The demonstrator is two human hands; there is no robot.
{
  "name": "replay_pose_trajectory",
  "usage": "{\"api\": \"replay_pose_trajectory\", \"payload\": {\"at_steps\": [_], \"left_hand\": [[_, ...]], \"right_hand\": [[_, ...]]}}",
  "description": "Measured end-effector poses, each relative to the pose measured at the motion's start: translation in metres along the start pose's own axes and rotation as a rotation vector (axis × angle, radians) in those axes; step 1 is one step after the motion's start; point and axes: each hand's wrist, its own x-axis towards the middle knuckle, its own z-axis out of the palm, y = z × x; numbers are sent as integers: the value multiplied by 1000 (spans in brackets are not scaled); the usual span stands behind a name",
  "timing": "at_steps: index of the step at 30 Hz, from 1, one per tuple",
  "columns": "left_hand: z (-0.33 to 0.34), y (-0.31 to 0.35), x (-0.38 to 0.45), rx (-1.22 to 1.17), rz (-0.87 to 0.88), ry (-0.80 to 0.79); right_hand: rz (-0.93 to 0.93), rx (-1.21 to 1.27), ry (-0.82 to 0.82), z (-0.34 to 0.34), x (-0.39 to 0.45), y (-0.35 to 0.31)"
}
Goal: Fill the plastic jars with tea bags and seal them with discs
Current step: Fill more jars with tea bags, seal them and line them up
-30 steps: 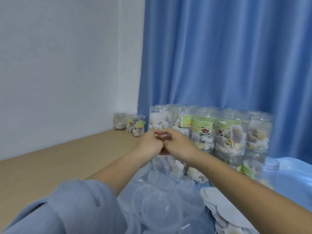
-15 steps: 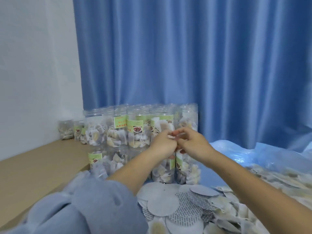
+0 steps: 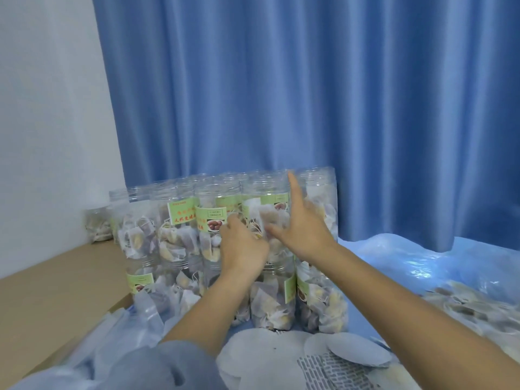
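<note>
Clear plastic jars (image 3: 180, 220) with green labels, filled with tea bags, stand stacked in two levels in front of me. My left hand (image 3: 243, 249) is curled in front of the upper row and pinches a white tea bag (image 3: 254, 213) by its lower edge. Beside it, my right hand (image 3: 302, 230) is spread, with the index finger pointing up along a top jar (image 3: 320, 198) and the thumb stretched left. It holds nothing. White round discs (image 3: 357, 351) lie scattered below the stack.
A heap of loose tea bags (image 3: 467, 304) lies at the right on a blue plastic sheet (image 3: 408, 254). Crumpled clear bags (image 3: 135, 319) sit at the lower left. Three small jars (image 3: 98, 228) stand by the white wall on the wooden table (image 3: 56, 291). A blue curtain (image 3: 309, 94) hangs behind.
My hands were joined, pinching something small between them. They have come apart: the right hand has spread out with its index finger raised. The view has swung right and closer.
</note>
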Motion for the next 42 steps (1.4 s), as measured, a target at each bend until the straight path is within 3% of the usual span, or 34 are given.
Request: {"api": "replay_pose_trajectory", "payload": {"at_steps": [3, 14, 18, 22, 28, 32, 39, 42], "left_hand": [[5, -8, 11, -11, -16, -29], [-17, -3, -12, 4, 15, -62], [-38, 0, -42, 61, 67, -58], [-52, -8, -76, 48, 43, -160], [-54, -32, -120, 22, -82, -315], [-34, -53, -152, 3, -257, -386], [-11, -80, -181, -159, -177, -241], [-13, -88, -181, -226, -157, -235]], "right_hand": [[41, -53, -13, 10, 15, -1], [-124, 117, 332, -5, -28, -11], [-110, 100, 294, -22, -66, -23], [-76, 71, 242, -25, -106, -34], [-22, 109, 114, -8, -153, -36], [38, 115, 27, 12, -186, -19], [-4, 133, 73, 31, -205, 1], [-88, 17, 231, 35, -207, -2]]}}
